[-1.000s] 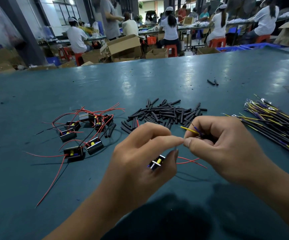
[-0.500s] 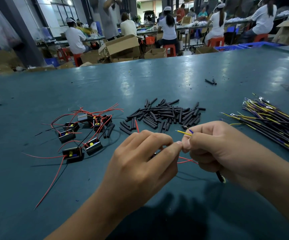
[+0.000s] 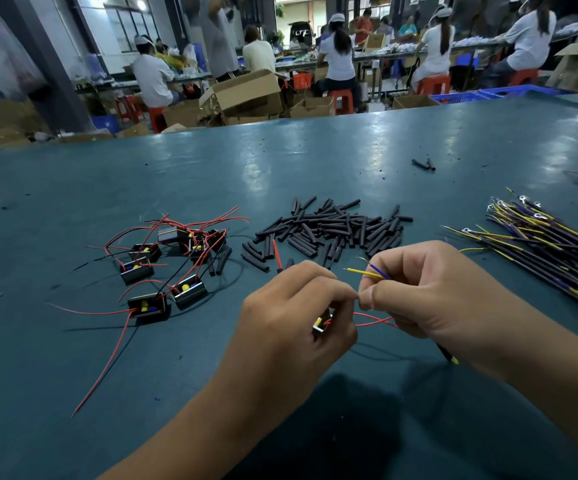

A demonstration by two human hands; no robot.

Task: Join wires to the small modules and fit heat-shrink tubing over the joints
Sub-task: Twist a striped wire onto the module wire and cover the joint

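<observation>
The left hand [image 3: 294, 317] curls around a small black module [image 3: 322, 326]. Its fingertips meet the right hand [image 3: 426, 292], which pinches thin yellow and blue wires [image 3: 370, 272]. They seem to be joining a wire. Six modules [image 3: 168, 271] wait on the table [image 3: 73, 188]. The tube pile [image 3: 329, 230] looks untouched, so much is left.

No legible text, labels or numbers anywhere.

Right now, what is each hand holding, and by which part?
Left hand cradles a small module in its curled fingers; right hand grips the yellow and blue wires just behind their free ends.
</observation>
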